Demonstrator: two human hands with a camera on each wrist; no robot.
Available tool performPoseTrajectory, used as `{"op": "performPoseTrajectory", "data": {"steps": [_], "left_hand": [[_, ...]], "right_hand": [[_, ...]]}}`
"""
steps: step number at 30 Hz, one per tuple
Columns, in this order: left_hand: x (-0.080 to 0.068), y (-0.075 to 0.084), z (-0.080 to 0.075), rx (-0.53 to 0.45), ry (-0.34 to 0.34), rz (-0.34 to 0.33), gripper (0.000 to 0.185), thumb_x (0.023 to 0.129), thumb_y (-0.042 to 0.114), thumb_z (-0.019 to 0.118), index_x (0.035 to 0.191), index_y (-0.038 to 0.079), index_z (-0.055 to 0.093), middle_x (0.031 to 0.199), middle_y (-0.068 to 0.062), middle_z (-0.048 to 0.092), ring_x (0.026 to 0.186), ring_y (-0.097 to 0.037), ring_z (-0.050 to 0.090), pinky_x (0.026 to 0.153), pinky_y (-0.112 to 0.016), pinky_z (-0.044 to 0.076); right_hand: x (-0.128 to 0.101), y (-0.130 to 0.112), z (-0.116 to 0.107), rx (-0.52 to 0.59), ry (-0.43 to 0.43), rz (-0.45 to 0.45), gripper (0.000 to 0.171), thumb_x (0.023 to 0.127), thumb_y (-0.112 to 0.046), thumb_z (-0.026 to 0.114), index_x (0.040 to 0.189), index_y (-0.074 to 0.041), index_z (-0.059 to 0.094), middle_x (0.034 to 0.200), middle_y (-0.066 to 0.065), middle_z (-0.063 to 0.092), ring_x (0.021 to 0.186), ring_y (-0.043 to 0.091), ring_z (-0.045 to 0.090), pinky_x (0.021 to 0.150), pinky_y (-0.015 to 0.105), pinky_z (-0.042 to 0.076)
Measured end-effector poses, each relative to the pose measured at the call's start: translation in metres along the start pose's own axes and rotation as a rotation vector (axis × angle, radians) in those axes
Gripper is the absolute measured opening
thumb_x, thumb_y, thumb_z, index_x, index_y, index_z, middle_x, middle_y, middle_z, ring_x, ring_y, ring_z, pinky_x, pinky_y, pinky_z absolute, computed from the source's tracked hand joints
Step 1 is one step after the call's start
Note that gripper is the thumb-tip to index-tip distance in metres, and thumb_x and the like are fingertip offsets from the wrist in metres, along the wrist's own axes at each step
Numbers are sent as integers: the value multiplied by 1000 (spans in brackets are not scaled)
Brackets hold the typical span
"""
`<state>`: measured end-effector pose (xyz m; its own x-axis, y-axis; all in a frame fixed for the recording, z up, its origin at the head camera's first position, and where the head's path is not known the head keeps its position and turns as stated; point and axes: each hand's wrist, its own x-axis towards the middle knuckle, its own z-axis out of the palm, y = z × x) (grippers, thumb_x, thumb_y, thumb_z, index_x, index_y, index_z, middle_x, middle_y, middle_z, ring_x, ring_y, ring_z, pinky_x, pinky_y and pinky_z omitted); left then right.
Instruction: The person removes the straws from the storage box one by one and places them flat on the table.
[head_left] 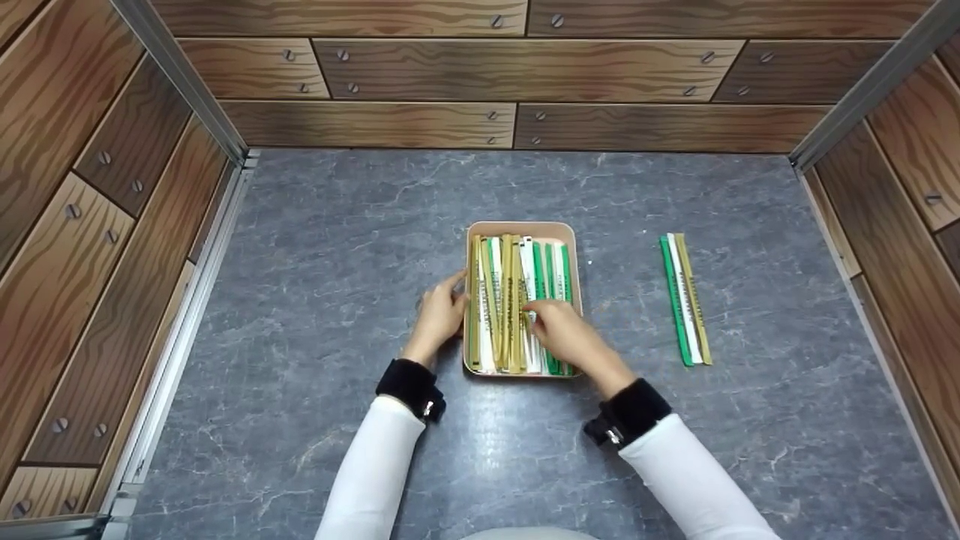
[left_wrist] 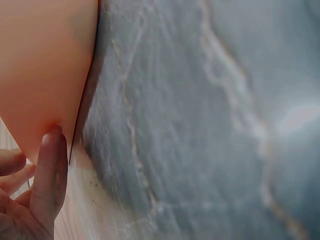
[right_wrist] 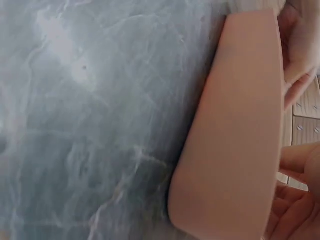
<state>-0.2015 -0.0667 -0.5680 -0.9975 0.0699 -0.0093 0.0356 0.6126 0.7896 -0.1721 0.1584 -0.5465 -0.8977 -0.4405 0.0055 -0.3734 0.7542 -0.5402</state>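
A shallow peach-coloured rectangular plastic tray (head_left: pixel 523 228) sits near the middle of the grey marble-patterned counter (head_left: pixel 330 247), packed with long flat strips in green, white and olive-gold (head_left: pixel 504 292) that lie side by side along its length; the right hand (head_left: pixel 564 335) rests on top of these strips toward the near right part of the tray, its fingers (head_left: pixel 534 309) bent down onto them, though whether they pinch one strip or only press on the pack cannot be told from the head view; the right wrist view shows only the tray's smooth outer wall (right_wrist: pixel 235 125) against the counter (right_wrist: pixel 90 125), with parts of fingers (right_wrist: pixel 299 172) at the edge of the frame; the left hand (head_left: pixel 441 315) is set against the tray's left wall, fingers fairly straight and touching the rim, holding nothing; the left wrist view shows a fingertip (left_wrist: pixel 50 145) pressed to the peach wall (left_wrist: pixel 45 65) just above the counter (left_wrist: pixel 200 125); the two hands are apart, one at either side of the tray's near half; both wrists wear black cuffs (head_left: pixel 410 387) over white sleeves (head_left: pixel 373 469); well to the right of the tray, three more strips, one green, one white and one olive-gold (head_left: pixel 685 298), lie touching one another on the counter, roughly parallel to the tray; wood-patterned panels with screw heads (head_left: pixel 517 71) wall the counter on three sides.
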Motion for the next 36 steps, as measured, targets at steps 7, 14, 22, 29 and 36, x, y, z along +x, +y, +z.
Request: {"op": "performPoseTrajectory", "data": {"steps": [7,14,22,29,36], "left_hand": [[0,0,1,-5,3,7,46,94,8,62,139,6,55,78,-9,67,59,-16,59,56,-32,51],[0,0,1,5,4,-6,47,94,8,63,140,8,55,78,-7,68,60,-16,60,57,-32,51],[0,0,2,5,6,13,45,94,7,62,139,5,55,72,-6,65,55,-14,55,56,-31,49],[0,0,1,-10,2,-3,46,94,6,62,139,5,55,73,-7,65,56,-14,56,55,-31,50],[0,0,2,-33,-5,-8,46,94,6,62,140,4,54,78,-10,68,59,-16,60,56,-31,51]], "right_hand": [[6,-6,9,-47,-113,22,43,94,-14,64,136,-9,58,112,12,58,97,25,59,85,40,53],[10,-6,10,-67,-142,41,25,93,-13,66,116,-3,67,108,13,62,98,28,60,88,42,52],[12,-4,11,-15,-111,83,10,91,-7,66,100,-3,69,91,9,65,83,23,62,76,35,55],[10,-2,7,28,-90,151,26,86,0,67,111,-3,67,84,5,63,76,21,60,67,35,54],[5,-5,-2,105,-72,185,48,87,1,64,134,-8,56,84,5,61,63,17,56,54,30,51]]}}
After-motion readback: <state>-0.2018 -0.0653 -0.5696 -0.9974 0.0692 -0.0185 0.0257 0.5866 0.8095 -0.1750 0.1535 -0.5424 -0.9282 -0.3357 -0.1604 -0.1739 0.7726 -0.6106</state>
